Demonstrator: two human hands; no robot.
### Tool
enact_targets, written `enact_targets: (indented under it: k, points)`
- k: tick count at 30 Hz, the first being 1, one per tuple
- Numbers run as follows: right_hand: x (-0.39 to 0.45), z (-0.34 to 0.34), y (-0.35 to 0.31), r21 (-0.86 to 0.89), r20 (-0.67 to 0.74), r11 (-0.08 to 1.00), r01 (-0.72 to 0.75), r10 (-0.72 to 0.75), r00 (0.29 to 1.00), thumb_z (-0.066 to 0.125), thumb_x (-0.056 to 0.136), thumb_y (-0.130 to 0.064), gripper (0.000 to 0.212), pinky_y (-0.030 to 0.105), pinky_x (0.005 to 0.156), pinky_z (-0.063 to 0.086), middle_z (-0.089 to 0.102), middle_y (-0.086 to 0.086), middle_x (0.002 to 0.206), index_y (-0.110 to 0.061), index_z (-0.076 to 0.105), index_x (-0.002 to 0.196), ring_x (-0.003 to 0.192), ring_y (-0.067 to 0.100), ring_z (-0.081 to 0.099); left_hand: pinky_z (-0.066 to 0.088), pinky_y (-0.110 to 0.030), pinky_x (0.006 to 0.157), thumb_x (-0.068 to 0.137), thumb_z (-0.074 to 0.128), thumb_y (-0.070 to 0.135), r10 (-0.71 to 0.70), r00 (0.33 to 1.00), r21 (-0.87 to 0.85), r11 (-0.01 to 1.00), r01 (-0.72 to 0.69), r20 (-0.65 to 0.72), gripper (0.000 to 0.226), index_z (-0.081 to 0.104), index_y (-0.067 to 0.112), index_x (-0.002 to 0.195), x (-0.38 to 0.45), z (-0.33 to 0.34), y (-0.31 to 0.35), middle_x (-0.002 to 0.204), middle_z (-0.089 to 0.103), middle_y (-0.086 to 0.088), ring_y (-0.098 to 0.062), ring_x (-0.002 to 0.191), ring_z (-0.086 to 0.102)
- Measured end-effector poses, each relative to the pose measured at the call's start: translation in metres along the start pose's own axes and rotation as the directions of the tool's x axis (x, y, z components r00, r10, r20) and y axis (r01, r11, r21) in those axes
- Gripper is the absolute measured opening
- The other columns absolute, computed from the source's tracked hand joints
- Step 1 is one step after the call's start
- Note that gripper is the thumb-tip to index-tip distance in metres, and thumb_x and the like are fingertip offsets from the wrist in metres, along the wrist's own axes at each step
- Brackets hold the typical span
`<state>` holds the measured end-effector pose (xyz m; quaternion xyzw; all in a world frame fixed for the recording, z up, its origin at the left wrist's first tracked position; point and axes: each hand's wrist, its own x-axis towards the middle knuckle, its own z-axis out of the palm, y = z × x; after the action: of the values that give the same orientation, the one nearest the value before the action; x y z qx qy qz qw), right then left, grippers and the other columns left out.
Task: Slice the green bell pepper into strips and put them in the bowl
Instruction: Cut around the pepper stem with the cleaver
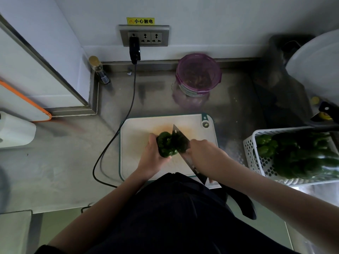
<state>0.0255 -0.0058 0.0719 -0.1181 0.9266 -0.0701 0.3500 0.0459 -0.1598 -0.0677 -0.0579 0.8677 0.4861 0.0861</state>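
Observation:
A green bell pepper [166,146] lies on the white cutting board [139,132] in the middle of the steel counter. My left hand [153,158] grips the pepper from its left and near side. My right hand [202,153] holds a cleaver [178,138] by the handle; its dark blade stands on edge in the pepper's right part. A glass bowl with a purple rim [199,75] stands behind the board near the wall, with dark contents that I cannot make out.
A white perforated basket [254,158] with several green peppers sits at the right. A black cable [117,132] runs from the wall socket past the board's left edge. A small bottle [100,70] stands in the back left corner. Another knife handle [325,110] juts at far right.

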Motion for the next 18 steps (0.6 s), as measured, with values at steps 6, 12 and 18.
enact_targets:
  k: [6,12,18]
  points:
    - [-0.01,0.002,-0.005,0.025,0.008,0.999,-0.026,0.026,1.0,0.04,0.098,-0.01,0.006,0.03,0.058,0.039,0.041,0.001,0.074,-0.007,0.045,0.098,0.072,0.021,0.047,0.036,-0.008,0.052,0.068,0.081,0.012,0.006,1.0,0.012,1.0,-0.006,-0.01,0.057,0.033,0.01,0.098,0.0,0.001,-0.004,0.094,0.054,-0.006,-0.017,0.082,0.055]
    - [-0.007,0.007,-0.007,-0.042,-0.031,0.998,-0.05,0.049,0.998,0.04,0.094,-0.001,0.017,0.03,0.06,0.041,0.051,0.007,0.084,-0.003,0.047,0.11,0.076,0.024,0.055,0.04,-0.007,0.054,0.068,0.08,0.011,0.003,1.0,0.013,1.0,-0.003,0.006,0.057,0.031,0.011,0.097,0.001,0.003,-0.002,0.097,0.052,-0.009,-0.017,0.084,0.052]
    - [-0.015,0.011,-0.011,-0.114,-0.048,0.992,-0.061,0.056,0.997,0.043,0.092,0.001,0.024,0.033,0.062,0.044,0.059,0.012,0.103,-0.004,0.043,0.115,0.093,0.029,0.062,0.038,-0.017,0.056,0.062,0.082,0.009,-0.055,0.998,-0.037,0.998,0.055,0.002,0.061,0.03,0.015,0.094,0.003,0.0,-0.009,0.099,0.053,-0.011,-0.024,0.089,0.055]
